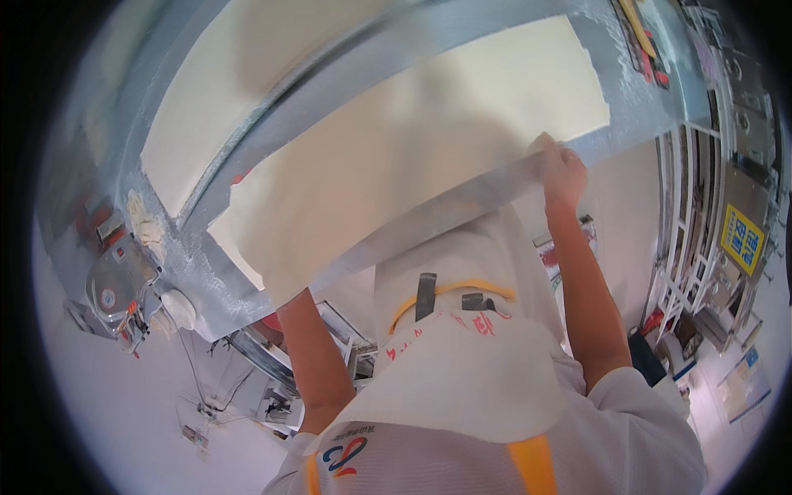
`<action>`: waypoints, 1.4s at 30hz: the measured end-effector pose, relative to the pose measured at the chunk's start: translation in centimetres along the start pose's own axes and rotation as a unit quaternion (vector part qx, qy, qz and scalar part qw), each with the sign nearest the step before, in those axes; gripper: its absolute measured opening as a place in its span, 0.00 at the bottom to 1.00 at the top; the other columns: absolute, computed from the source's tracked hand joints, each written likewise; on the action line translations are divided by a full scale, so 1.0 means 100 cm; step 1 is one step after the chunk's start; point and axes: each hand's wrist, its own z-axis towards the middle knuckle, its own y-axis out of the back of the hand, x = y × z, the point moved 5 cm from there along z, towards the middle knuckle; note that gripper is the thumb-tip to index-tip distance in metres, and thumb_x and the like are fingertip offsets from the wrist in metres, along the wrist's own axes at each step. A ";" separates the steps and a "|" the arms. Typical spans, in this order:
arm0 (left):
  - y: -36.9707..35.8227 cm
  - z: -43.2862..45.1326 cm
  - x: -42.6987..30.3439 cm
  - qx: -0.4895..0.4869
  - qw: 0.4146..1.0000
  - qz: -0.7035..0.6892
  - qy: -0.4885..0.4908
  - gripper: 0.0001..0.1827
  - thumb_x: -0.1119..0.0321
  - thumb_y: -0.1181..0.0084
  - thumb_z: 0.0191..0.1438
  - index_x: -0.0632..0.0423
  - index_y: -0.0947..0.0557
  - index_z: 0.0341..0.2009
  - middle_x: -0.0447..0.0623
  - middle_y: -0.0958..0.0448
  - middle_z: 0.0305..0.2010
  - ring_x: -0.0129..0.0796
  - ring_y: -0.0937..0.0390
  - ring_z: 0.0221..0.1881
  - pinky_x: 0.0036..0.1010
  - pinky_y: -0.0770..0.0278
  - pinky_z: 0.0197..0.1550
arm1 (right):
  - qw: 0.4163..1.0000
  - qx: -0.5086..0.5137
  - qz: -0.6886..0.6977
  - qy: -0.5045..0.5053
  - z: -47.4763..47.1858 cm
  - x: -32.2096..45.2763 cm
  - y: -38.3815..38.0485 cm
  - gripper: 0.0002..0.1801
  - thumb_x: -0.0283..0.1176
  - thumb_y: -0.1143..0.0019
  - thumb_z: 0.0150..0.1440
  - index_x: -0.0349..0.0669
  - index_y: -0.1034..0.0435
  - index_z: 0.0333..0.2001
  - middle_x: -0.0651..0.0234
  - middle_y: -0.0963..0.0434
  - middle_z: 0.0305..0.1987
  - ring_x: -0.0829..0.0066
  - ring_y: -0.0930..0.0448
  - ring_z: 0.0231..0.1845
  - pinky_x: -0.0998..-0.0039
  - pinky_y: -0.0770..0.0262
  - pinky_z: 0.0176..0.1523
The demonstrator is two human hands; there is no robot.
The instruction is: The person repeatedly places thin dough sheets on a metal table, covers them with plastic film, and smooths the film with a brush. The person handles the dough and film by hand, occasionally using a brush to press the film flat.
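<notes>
A long, pale dough sheet [396, 154] lies across the grey metal worktable [643, 117] before me. My right hand [564, 170] is at the sheet's near edge towards the right, its fingers curled on that edge and slightly blurred. On the left, my forearm [312, 359] runs up under the sheet's near left end, and the dough hides my left hand. That left end looks raised, with a paler dough corner [238, 257] showing below it. Shadows fall over the middle of the sheet.
A second dough sheet [204, 130] lies farther off, beyond a long raised strip [247, 127]. Dough scraps [145, 226] and a metal machine [120, 281] are at left. Tools with a yellow handle [637, 28] lie at the far right. A white rack [674, 216] stands beyond the table's right end.
</notes>
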 end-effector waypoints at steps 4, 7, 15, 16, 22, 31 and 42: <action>0.010 0.003 0.009 -0.005 1.000 0.005 -0.006 0.34 0.61 0.49 0.77 0.51 0.40 0.82 0.50 0.33 0.81 0.40 0.31 0.77 0.39 0.32 0.78 | 0.941 -0.039 -0.078 0.327 -0.041 0.063 -0.040 0.14 0.35 0.36 0.67 0.36 0.22 0.49 0.52 0.15 0.50 0.55 0.15 0.52 0.56 0.19 0.54; 0.016 0.003 0.018 -0.004 1.000 -0.003 -0.012 0.33 0.61 0.48 0.77 0.52 0.38 0.82 0.50 0.31 0.80 0.39 0.30 0.76 0.38 0.31 0.77 | 0.818 0.049 -0.128 0.559 -0.073 0.108 -0.113 0.33 0.36 0.35 0.65 0.41 0.32 0.71 0.53 0.30 0.77 0.42 0.33 0.77 0.42 0.38 0.77; 0.060 -0.014 0.016 -0.064 0.993 0.097 -0.023 0.33 0.61 0.46 0.77 0.53 0.36 0.80 0.50 0.29 0.78 0.39 0.29 0.76 0.37 0.29 0.76 | 0.710 0.143 -0.331 0.605 -0.091 0.099 -0.171 0.41 0.43 0.41 0.70 0.42 0.42 0.81 0.57 0.47 0.89 0.43 0.52 0.89 0.38 0.55 0.87; 0.075 -0.016 0.023 -0.076 0.995 0.062 -0.016 0.32 0.61 0.46 0.77 0.54 0.35 0.80 0.50 0.29 0.78 0.39 0.29 0.76 0.37 0.29 0.76 | 0.708 0.144 -0.335 0.606 -0.093 0.101 -0.173 0.40 0.43 0.42 0.71 0.42 0.42 0.81 0.56 0.47 0.89 0.43 0.53 0.90 0.38 0.56 0.87; 0.123 -0.027 0.059 -0.108 0.994 -0.031 0.009 0.32 0.60 0.45 0.76 0.55 0.34 0.79 0.51 0.28 0.77 0.40 0.29 0.76 0.37 0.27 0.75 | 0.699 0.237 -0.121 0.664 -0.157 0.154 -0.193 0.28 0.32 0.40 0.69 0.35 0.31 0.70 0.48 0.30 0.77 0.42 0.32 0.76 0.43 0.35 0.77; 0.118 -0.028 0.110 -0.059 0.984 -0.160 0.056 0.31 0.59 0.44 0.76 0.57 0.32 0.78 0.51 0.26 0.76 0.40 0.30 0.77 0.37 0.25 0.73 | 0.543 0.615 -0.361 0.445 -0.308 0.264 -0.416 0.30 0.54 0.40 0.71 0.32 0.17 0.43 0.51 0.14 0.51 0.51 0.18 0.57 0.56 0.22 0.60; 0.159 -0.037 0.125 -0.100 0.960 -0.260 0.035 0.31 0.59 0.43 0.76 0.59 0.30 0.76 0.52 0.25 0.74 0.41 0.30 0.77 0.38 0.23 0.72 | 0.425 0.832 -0.300 0.193 -0.377 0.256 -0.472 0.30 0.41 0.24 0.64 0.33 0.21 0.63 0.63 0.15 0.57 0.74 0.17 0.56 0.68 0.21 0.62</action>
